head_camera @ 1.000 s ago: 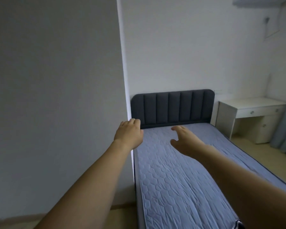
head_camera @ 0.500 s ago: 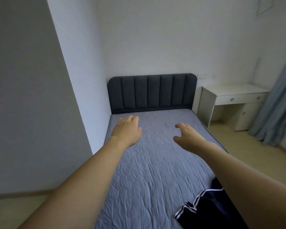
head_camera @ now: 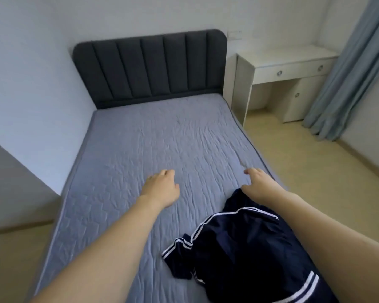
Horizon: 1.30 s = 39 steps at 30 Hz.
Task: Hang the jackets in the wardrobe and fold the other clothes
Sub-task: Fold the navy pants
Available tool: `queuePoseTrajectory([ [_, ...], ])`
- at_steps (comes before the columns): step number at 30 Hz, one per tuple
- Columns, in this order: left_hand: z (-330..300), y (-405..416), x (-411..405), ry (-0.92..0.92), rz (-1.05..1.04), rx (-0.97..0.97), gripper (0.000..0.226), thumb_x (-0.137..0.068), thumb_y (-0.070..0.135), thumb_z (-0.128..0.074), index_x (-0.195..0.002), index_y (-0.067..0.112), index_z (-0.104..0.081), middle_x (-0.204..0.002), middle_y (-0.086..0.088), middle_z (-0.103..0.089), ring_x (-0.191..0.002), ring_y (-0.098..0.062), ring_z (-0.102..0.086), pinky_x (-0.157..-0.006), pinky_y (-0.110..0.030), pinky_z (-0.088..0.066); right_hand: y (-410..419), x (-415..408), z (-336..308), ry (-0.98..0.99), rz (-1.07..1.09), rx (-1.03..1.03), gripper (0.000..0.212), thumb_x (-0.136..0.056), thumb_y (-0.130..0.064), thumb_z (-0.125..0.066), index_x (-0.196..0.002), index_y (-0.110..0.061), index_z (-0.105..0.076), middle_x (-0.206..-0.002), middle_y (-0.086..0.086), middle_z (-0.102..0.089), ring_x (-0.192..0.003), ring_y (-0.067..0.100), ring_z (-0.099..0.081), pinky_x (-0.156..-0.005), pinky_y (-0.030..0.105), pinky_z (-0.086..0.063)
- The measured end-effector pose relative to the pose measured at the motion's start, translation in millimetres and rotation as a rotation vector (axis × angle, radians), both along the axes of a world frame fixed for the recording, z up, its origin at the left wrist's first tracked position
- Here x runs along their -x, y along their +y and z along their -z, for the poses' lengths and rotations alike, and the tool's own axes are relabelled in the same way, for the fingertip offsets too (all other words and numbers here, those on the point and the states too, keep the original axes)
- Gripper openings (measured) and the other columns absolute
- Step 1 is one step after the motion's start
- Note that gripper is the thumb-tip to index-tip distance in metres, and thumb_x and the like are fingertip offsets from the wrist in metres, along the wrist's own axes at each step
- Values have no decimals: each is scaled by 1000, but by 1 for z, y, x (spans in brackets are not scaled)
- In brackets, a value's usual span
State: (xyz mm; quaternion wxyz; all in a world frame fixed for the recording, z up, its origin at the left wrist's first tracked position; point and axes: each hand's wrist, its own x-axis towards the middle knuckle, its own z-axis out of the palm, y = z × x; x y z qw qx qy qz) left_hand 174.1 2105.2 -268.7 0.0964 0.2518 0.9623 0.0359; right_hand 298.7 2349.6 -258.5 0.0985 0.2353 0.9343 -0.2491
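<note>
I am looking down at a small bedroom with pale walls and a light wooden floor (head_camera: 311,182). A bed (head_camera: 153,149) fills the middle of the view, covered with a grey-blue quilted sheet, with a dark padded headboard (head_camera: 149,66) against the far wall. To the right of the headboard stands a white desk (head_camera: 287,60) with drawers, and a grey-blue curtain (head_camera: 348,68) hangs just beside it at the right edge. A grey panel (head_camera: 11,182) stands at the left, close to the bed's side.

On the near right part of the bed lies a crumpled navy garment (head_camera: 239,248) with white stripes along its edges; I cannot tell whether it is a jacket or something else. It runs out of view at the bottom right.

Both of my arms reach forward over the bed. My left hand (head_camera: 161,189) is above the bare sheet, palm down, to the left of the garment and apart from it, with its fingers (head_camera: 162,173) loosely curled and holding nothing. My right hand (head_camera: 259,184) is over the far edge of the garment, near the bed's right side, with its fingers (head_camera: 253,171) relaxed and slightly spread and the thumb out to the side. It grips nothing; I cannot tell whether it touches the cloth beneath it.
</note>
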Motion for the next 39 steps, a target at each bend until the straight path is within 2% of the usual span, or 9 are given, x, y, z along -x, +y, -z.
queuePoseTrajectory([
  [8, 242, 147, -22, -375, -8, 46, 44, -94, 26, -45, -135, 12, -44, -143, -9, -43, -128, -31, -46, -105, -40, -39, 132, -21, 246, -178, 200, 132, 44, -85, -25, -53, -127, -14, -49, -138, 11, -47, -116, 30, -51, -94, 37, -45],
  [14, 387, 259, -64, -557, 65, -11, 63, -92, 27, -47, -151, 17, -24, -154, -8, -32, -137, -31, -37, -112, -44, -33, 205, -91, 399, -346, 354, -54, 77, -86, -56, -51, -148, -21, -21, -153, 7, -28, -139, 31, -29, -112, 45, -25],
  [19, 447, 340, -76, -290, 156, -194, 53, -101, 32, -41, -149, 13, -31, -153, -9, -37, -137, -29, -37, -114, -42, -27, 212, -113, 477, -303, 438, 16, 98, -78, -70, -57, -150, -17, -18, -155, 9, -24, -142, 28, -24, -113, 44, -25],
  [22, 464, 383, -63, -213, 300, -268, 52, -99, 23, -45, -148, 11, -32, -154, -6, -35, -142, -28, -29, -117, -39, -21, 199, -116, 504, -165, 474, -98, 90, -76, -66, -61, -144, -17, -29, -146, 8, -33, -136, 28, -29, -109, 44, -22],
  [25, 481, 407, -58, -246, 512, -33, 79, -84, 9, -50, -154, 20, -16, -157, -1, -29, -147, -27, -16, -121, -48, -3, 187, -121, 523, -67, 483, -216, 82, -80, -58, -62, -143, -14, -33, -145, 11, -36, -134, 30, -31, -110, 45, -19],
  [27, 490, 407, -69, -182, 592, 120, 76, -78, 9, -52, -149, 18, -26, -143, -5, -44, -137, -30, -32, -121, -49, -3, 183, -126, 530, -7, 481, -252, 75, -82, -52, -62, -142, -14, -37, -144, 11, -38, -133, 30, -32, -112, 46, -17],
  [31, 497, 380, -81, 1, 519, -93, 23, -75, 10, -59, -95, 14, -49, -97, -3, -54, -95, -25, -47, -96, -33, -33, 177, -134, 528, 130, 476, -201, 58, -76, -28, -72, -127, -10, -52, -135, 13, -47, -128, 32, -39, -111, 48, -22],
  [34, 478, 345, -78, -96, 448, -310, 28, -70, 6, -60, -73, 20, -35, -78, 8, -41, -79, -17, -38, -74, -25, -31, 173, -134, 508, 236, 413, -189, 42, -63, -5, -73, -102, -5, -59, -124, 12, -56, -115, 33, -49, -107, 46, -31],
  [39, 400, 262, -71, -351, 290, -434, 23, -68, 30, -55, -63, 23, -33, -70, 9, -41, -80, -10, -43, -70, -23, -45, 155, -109, 433, 148, 236, -178, 36, -60, -9, -72, -81, -13, -43, -67, -2, -49, -66, 32, -56, -57, 34, -30],
])
